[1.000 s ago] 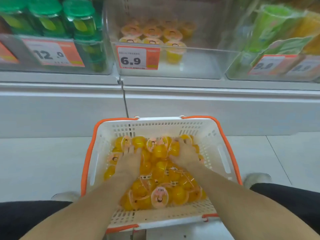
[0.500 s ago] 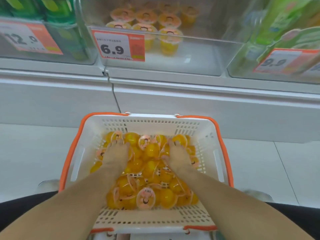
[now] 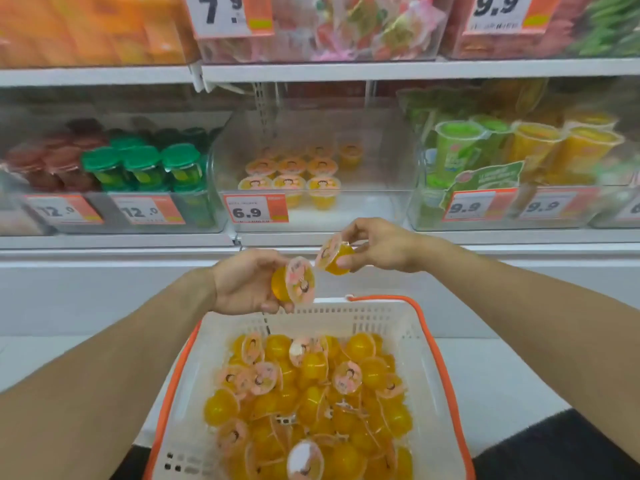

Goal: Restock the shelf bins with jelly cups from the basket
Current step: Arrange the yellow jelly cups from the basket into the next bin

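Two jelly cups, one gripped in the left hand (image 3: 247, 284) and one in the right hand (image 3: 379, 244), are held between the still heaped basket (image 3: 420, 358) and the sparsely stocked shelf bin (image 3: 374, 211).

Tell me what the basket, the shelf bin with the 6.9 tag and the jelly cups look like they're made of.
Basket: matte white moulded plastic, judging by the slotted walls; orange rim, probably plastic too.
Shelf bin: clear glossy acrylic or similar; the cups inside show through its front.
Jelly cups, as in the left hand and right hand: thin translucent plastic tubs over yellow jelly, with printed peel-off film lids, likely foil or plastic.
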